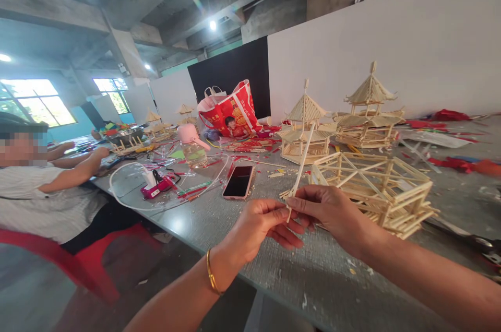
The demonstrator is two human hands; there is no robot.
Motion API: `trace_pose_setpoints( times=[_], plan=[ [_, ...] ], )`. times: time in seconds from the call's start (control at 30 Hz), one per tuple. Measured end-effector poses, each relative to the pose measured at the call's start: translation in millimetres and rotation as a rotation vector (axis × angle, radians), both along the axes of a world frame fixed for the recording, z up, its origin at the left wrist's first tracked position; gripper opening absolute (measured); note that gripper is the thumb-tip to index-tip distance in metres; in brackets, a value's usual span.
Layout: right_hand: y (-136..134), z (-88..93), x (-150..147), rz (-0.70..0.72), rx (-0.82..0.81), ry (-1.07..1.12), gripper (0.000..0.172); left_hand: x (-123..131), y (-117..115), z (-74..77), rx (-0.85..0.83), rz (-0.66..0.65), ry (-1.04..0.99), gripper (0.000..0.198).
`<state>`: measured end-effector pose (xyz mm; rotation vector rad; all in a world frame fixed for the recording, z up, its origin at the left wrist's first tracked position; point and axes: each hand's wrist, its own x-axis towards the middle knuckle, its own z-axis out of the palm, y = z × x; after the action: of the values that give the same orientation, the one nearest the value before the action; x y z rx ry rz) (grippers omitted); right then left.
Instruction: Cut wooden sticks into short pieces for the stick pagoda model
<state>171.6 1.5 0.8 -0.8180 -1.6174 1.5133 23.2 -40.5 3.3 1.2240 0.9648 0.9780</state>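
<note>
Both my hands meet over the front of the table around one pale wooden stick (304,162), which slants up and to the right. My left hand (270,220) pinches its lower end between thumb and fingertips. Just above, my right hand (326,206) is closed on the same stick. Right behind my right hand stands an open six-sided frame (385,180) built of such sticks, partly hidden by that hand. Farther back are two stick pavilions with pointed roofs, a nearer pavilion (305,136) and a farther pavilion (368,113).
A phone (238,182) lies left of my hands. Beyond it are a pink-lidded bottle (193,146), a magenta power adapter (158,186) with a looping white cable, and a red bag (233,113). Another person (50,191) sits at the left. Red scraps litter the table (219,238).
</note>
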Motion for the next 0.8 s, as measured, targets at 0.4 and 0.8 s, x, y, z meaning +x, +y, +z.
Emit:
trace_pose_setpoints(
  times=[0.4,0.8],
  plan=[
    [-1.6,0.0,-1.0,0.018,-0.006,0.020,0.031,2.5,-4.4,2.4,0.001,0.011,0.044,0.027],
    [-11.7,2.2,-2.7,-0.038,0.057,-0.181,0.032,-96.0,109.1,12.1,0.348,0.543,1.226,0.032]
  ],
)
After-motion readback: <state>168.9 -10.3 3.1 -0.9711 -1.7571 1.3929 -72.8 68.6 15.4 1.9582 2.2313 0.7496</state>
